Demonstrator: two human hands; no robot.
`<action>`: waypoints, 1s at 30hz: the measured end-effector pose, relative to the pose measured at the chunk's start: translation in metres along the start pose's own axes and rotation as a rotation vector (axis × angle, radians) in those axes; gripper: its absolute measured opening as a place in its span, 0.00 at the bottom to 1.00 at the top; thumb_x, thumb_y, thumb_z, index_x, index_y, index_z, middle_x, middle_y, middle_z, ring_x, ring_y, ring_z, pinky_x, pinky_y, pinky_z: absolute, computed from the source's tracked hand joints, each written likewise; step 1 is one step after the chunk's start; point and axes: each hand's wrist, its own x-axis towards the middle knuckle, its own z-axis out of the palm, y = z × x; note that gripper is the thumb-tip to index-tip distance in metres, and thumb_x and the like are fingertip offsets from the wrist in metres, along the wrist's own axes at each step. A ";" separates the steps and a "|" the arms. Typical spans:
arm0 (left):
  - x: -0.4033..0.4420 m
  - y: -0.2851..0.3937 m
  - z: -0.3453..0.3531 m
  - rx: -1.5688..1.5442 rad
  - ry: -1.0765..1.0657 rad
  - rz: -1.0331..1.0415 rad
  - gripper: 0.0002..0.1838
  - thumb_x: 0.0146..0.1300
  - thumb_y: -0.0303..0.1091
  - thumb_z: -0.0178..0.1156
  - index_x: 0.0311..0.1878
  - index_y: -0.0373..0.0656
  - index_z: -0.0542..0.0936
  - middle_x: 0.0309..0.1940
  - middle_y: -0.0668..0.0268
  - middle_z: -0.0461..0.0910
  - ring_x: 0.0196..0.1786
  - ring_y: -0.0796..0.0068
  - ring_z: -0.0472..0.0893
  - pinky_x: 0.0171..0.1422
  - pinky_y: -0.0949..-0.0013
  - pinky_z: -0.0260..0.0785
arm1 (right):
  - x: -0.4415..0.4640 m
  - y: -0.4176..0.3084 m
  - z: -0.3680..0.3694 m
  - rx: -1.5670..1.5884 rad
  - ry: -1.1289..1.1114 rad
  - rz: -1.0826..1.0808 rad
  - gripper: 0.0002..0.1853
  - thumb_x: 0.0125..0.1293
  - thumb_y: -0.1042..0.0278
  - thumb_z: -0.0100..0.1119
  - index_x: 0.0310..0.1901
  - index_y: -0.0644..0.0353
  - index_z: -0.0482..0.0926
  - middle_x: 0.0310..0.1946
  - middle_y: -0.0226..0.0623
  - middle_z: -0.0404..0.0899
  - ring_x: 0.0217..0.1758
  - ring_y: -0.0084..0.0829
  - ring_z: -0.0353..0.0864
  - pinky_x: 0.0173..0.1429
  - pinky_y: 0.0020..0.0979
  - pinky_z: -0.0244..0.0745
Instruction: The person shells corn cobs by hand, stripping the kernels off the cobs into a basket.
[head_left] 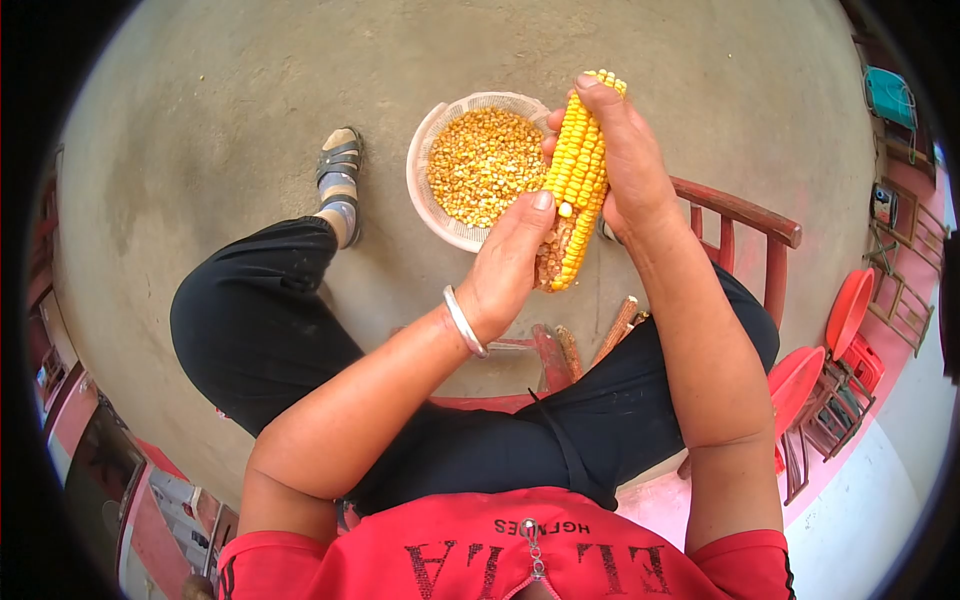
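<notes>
A yellow corn cob [578,165] is held tilted above the floor, its lower left side partly stripped of kernels. My right hand [632,160] is wrapped round its upper part, with the thumb near the tip. Lower down, my left hand [505,265], with a silver bracelet on the wrist, presses its thumb beside the bare patch; its other fingers are mostly hidden. Just left of the cob, a pale round basket [422,195] on the floor holds loose yellow kernels [485,165].
Stripped cobs [612,335] lie between my legs, near a red wooden piece [550,360]. A red wooden chair back [735,208] stands at my right. Red round stools [850,305] and wooden frames line the right wall. My sandalled foot [340,165] is left of the basket.
</notes>
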 end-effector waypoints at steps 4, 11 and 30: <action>0.001 -0.002 0.001 0.011 -0.025 0.033 0.25 0.77 0.48 0.42 0.66 0.39 0.66 0.55 0.67 0.75 0.54 0.77 0.76 0.59 0.68 0.70 | 0.001 -0.001 -0.002 0.018 -0.004 0.010 0.19 0.65 0.52 0.61 0.46 0.59 0.71 0.30 0.36 0.79 0.29 0.26 0.81 0.35 0.27 0.79; -0.003 0.003 0.005 -0.092 0.012 -0.042 0.24 0.75 0.45 0.47 0.66 0.39 0.65 0.57 0.67 0.73 0.58 0.78 0.74 0.63 0.70 0.66 | 0.000 -0.001 -0.002 0.019 -0.003 -0.004 0.19 0.65 0.52 0.60 0.45 0.59 0.71 0.30 0.36 0.79 0.29 0.26 0.81 0.35 0.27 0.79; 0.004 -0.007 -0.014 0.167 -0.038 -0.050 0.21 0.72 0.38 0.41 0.63 0.39 0.66 0.53 0.65 0.74 0.54 0.78 0.75 0.60 0.68 0.68 | -0.006 0.007 0.005 -0.121 -0.038 0.010 0.20 0.65 0.50 0.61 0.45 0.59 0.71 0.31 0.34 0.78 0.29 0.23 0.80 0.36 0.25 0.78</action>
